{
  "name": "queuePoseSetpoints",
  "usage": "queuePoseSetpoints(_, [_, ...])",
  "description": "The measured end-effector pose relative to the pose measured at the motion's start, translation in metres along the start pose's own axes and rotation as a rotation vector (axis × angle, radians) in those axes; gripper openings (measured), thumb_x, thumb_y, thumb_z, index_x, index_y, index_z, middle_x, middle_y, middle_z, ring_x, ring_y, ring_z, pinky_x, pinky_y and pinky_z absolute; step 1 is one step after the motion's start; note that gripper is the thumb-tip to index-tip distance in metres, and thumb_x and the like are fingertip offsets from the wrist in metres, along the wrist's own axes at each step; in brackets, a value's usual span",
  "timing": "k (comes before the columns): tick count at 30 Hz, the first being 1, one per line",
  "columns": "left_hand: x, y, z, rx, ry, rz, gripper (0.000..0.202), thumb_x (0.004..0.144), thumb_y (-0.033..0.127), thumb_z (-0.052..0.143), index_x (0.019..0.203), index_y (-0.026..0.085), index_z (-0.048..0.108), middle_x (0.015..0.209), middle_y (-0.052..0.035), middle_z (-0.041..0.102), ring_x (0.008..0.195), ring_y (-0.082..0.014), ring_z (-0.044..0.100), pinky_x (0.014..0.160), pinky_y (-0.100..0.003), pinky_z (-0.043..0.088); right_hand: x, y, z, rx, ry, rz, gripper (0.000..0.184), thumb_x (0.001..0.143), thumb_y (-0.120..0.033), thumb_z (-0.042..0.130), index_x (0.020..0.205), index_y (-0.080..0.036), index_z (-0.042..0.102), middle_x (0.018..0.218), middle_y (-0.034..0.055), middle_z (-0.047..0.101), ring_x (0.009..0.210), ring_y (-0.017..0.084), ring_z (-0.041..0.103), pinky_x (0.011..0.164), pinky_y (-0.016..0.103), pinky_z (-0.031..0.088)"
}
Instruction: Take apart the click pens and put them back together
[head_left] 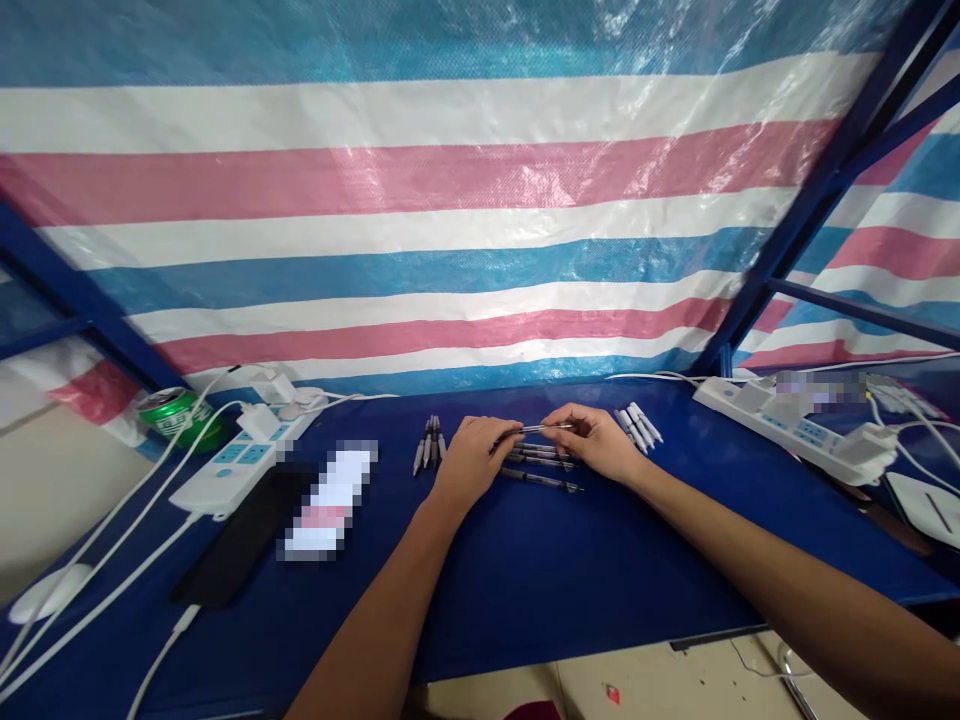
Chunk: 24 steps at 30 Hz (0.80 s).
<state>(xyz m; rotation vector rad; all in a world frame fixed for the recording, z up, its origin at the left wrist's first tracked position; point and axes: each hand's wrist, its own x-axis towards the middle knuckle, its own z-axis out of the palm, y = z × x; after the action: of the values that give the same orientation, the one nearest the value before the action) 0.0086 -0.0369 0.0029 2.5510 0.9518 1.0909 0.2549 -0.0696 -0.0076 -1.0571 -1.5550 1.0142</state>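
Between my two hands a slim pen refill (534, 429) lies nearly level, just above the table. My left hand (476, 447) is closed on its left end, and my right hand (589, 440) pinches the right end. Beneath and in front of them several similar refills (536, 456) lie side by side, with one refill (544, 481) apart and nearest to me. Left of my left hand is a row of grey pen barrels (428, 447). A group of white pen barrels (639, 427) lies just beyond my right hand.
On the left of the blue table (585, 580) are a power strip (244, 450) with cables, a green can (184, 418), a black phone (244, 535) and a blurred bright screen (330, 505). Another power strip (795, 430) stands at the right. Striped plastic sheeting (480, 190) hangs behind.
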Motion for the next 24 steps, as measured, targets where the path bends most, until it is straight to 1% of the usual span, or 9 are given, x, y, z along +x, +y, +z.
queuePoseSetpoints(2, [0.0006,-0.0005,0.0001,-0.004,-0.02,-0.022,0.017,0.105,0.032,0.063,0.115,0.025,0.075,0.109,-0.0026,0.081,0.101,-0.0221,0.072,0.1,-0.04,0.049,-0.0001,-0.0011,-0.0009,0.001,0.029,-0.024,0.037,0.081,-0.054,0.086,0.097,-0.023,0.071,0.097,0.0031,0.075,0.071,0.015,0.068,0.068,0.032,0.057])
queuePoseSetpoints(3, [0.001,-0.0006,0.0003,-0.008,-0.033,-0.028,0.018,0.105,0.032,0.063,0.115,0.025,0.075,0.109,-0.0023,0.081,0.1,-0.022,0.072,0.099,-0.04,0.05,-0.0003,-0.0015,-0.0013,0.002,0.026,-0.01,0.038,0.081,-0.054,0.086,0.098,-0.023,0.07,0.098,0.0033,0.076,0.07,0.015,0.068,0.065,0.031,0.057])
queuePoseSetpoints(6, [0.0015,0.0,0.0013,-0.017,-0.07,-0.038,0.017,0.105,0.031,0.062,0.115,0.025,0.075,0.109,-0.0017,0.08,0.101,-0.0217,0.071,0.099,-0.039,0.05,-0.0006,-0.0006,-0.0014,0.008,-0.027,0.068,0.037,0.09,-0.058,0.076,0.101,-0.023,0.066,0.085,0.0011,0.074,0.056,0.014,0.064,0.05,0.028,0.05])
queuePoseSetpoints(7, [0.0015,0.0003,0.0015,-0.018,-0.079,-0.046,0.018,0.105,0.032,0.061,0.115,0.025,0.075,0.11,-0.0018,0.08,0.102,-0.0218,0.071,0.1,-0.039,0.05,-0.0005,0.0004,-0.0012,0.004,-0.034,0.067,0.036,0.091,-0.057,0.075,0.1,-0.023,0.066,0.083,0.0008,0.074,0.056,0.014,0.064,0.05,0.028,0.05])
queuePoseSetpoints(11, [0.0013,0.0012,0.0009,-0.017,-0.103,-0.089,0.021,0.106,0.035,0.059,0.117,0.026,0.075,0.111,-0.003,0.079,0.104,-0.0234,0.07,0.101,-0.04,0.05,0.0003,0.0042,-0.0003,-0.019,0.036,0.011,0.041,0.08,-0.052,0.087,0.104,-0.025,0.069,0.093,0.0025,0.076,0.077,0.019,0.072,0.065,0.031,0.059])
queuePoseSetpoints(14, [0.0014,0.0014,0.0005,-0.037,-0.106,-0.103,0.021,0.106,0.035,0.059,0.117,0.026,0.075,0.111,-0.0029,0.079,0.104,-0.0236,0.07,0.101,-0.04,0.051,-0.0007,0.0031,-0.0005,-0.03,0.021,0.035,0.037,0.086,-0.054,0.081,0.106,-0.025,0.07,0.084,0.0019,0.074,0.074,0.02,0.071,0.063,0.033,0.059])
queuePoseSetpoints(17, [0.0012,0.002,0.0009,-0.047,-0.107,-0.097,0.02,0.106,0.033,0.06,0.117,0.026,0.075,0.111,-0.0026,0.079,0.104,-0.0229,0.069,0.1,-0.039,0.051,-0.0028,0.0002,-0.0009,-0.03,-0.014,0.023,0.038,0.087,-0.051,0.081,0.113,-0.026,0.069,0.091,0.0024,0.076,0.072,0.019,0.07,0.062,0.032,0.059])
queuePoseSetpoints(20, [-0.0004,0.0026,0.0014,-0.039,-0.111,-0.081,0.019,0.106,0.033,0.06,0.117,0.026,0.074,0.11,-0.0027,0.078,0.104,-0.0227,0.069,0.101,-0.039,0.05,-0.0036,0.0,-0.0006,-0.06,-0.069,0.038,0.032,0.093,-0.051,0.073,0.112,-0.025,0.07,0.086,0.0016,0.075,0.065,0.017,0.067,0.059,0.032,0.057])
queuePoseSetpoints(24, [-0.0034,0.0025,-0.0004,-0.029,-0.102,-0.094,0.018,0.106,0.033,0.06,0.116,0.025,0.072,0.11,-0.0027,0.078,0.103,-0.023,0.069,0.1,-0.04,0.05,-0.0021,0.0026,-0.0001,-0.183,0.02,-0.107,0.025,0.091,-0.046,0.076,0.103,-0.024,0.073,0.107,0.0061,0.076,0.093,0.022,0.072,0.08,0.037,0.061])
